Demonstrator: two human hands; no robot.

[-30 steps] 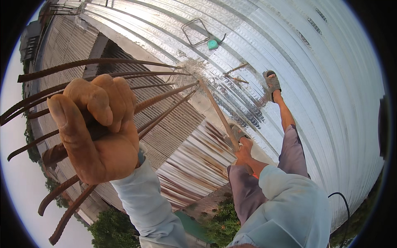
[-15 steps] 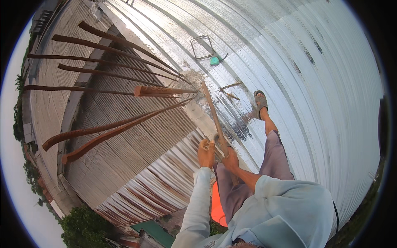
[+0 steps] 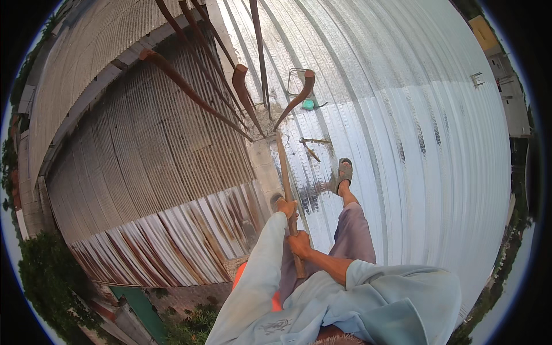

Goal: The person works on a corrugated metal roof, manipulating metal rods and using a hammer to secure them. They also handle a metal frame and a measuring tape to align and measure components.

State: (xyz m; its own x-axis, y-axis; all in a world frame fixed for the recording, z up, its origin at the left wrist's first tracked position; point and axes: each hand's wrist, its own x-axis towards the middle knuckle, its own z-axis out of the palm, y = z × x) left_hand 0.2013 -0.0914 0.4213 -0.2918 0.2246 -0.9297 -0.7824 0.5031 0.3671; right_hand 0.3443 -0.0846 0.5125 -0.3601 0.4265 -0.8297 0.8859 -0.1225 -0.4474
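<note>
A long wooden pole (image 3: 284,167) slants from the foot of the rusty rebar back toward my body. My right hand (image 3: 299,244) is closed round its lower part. Farther up, my left hand (image 3: 286,207) is closed on the same pole. The pole's far end meets rough concrete (image 3: 265,129), where several rusty rebar rods (image 3: 240,86) rise and splay outward. Whether the tip bears on a rod or on the concrete, I cannot tell.
On the shiny corrugated metal roof (image 3: 397,190) lie a teal tape measure (image 3: 307,104), a bent wire frame (image 3: 298,82) and a spread pincer-like tool (image 3: 313,142). My sandalled foot (image 3: 344,172) stands there too. Left of the concrete ledge, a lower corrugated roof (image 3: 155,144) drops away.
My left hand, beside the pole before, now grips it. The view has swung, so the rebar stands more upright in the picture, and the pole's foot remains by the rods.
</note>
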